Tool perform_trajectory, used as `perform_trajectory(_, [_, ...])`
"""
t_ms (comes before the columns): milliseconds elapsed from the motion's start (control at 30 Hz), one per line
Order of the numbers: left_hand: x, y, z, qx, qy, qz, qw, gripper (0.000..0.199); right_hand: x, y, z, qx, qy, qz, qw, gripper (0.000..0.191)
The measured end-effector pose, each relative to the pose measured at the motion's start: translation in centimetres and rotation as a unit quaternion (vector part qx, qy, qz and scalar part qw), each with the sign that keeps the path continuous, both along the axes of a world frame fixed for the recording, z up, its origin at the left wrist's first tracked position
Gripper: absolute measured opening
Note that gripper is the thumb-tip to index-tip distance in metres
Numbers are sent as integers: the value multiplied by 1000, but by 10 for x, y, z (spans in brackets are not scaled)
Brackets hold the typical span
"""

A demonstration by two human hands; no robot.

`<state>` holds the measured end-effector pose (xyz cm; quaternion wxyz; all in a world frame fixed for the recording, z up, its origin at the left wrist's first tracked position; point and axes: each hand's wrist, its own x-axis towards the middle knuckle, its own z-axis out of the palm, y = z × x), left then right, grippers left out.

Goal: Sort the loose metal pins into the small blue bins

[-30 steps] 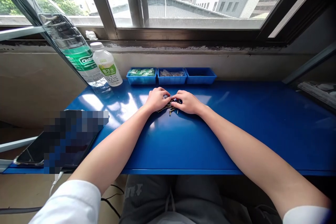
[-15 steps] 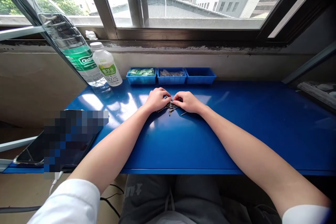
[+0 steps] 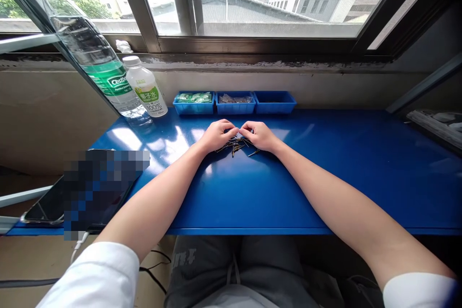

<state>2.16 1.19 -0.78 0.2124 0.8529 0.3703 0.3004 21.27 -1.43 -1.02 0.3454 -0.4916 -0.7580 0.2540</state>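
Note:
A small heap of slim dark metal screws (image 3: 234, 145) lies on the blue worktop, with one loose screw (image 3: 253, 152) off to its right. My left hand (image 3: 217, 135) and my right hand (image 3: 259, 135) rest just beyond and beside the heap. Their fingers are pinched, and the fingertips nearly meet above its far end. Anything tiny between the fingertips is hidden from this view.
Three blue bins stand along the back: green packets (image 3: 194, 97), clear bags (image 3: 235, 98) and a third bin (image 3: 274, 102). Left of them stand a large water bottle (image 3: 104, 74) and a small bottle (image 3: 146, 87). A phone (image 3: 43, 209) lies at the worktop's left.
Both hands have drawn back from the heap toward its far side, and their fingertips have pinched together. More of the screws now show, including the loose one at the right.

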Motion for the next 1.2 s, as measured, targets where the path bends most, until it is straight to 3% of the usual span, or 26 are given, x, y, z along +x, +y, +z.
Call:
perform_trajectory(367, [0, -1, 0, 18, -27, -12, 999, 28, 0, 2, -3, 39, 17, -21, 999, 42])
perform_trajectory(533, [1, 0, 0, 14, -24, -14, 1000, 27, -1, 4, -3, 45, 75, -43, 995, 36])
perform_trajectory(700, [1, 1, -1, 21, -23, 9, 999, 24, 1, 3, -1, 20, 91, -24, 995, 29])
perform_trajectory(867, [2, 1, 0, 3, -20, 26, 999, 24, 4, 2, 0, 11, 81, -19, 996, 24])
perform_trajectory(1067, [1, 0, 2, -20, -31, 1, 999, 29, 5, 1, 1, 78, 45, -30, 996, 17])
perform_trajectory(1200, [1, 0, 2, -14, -30, 2, 999, 34, 7, 2, 1, 106, -6, 2, 994, 14])
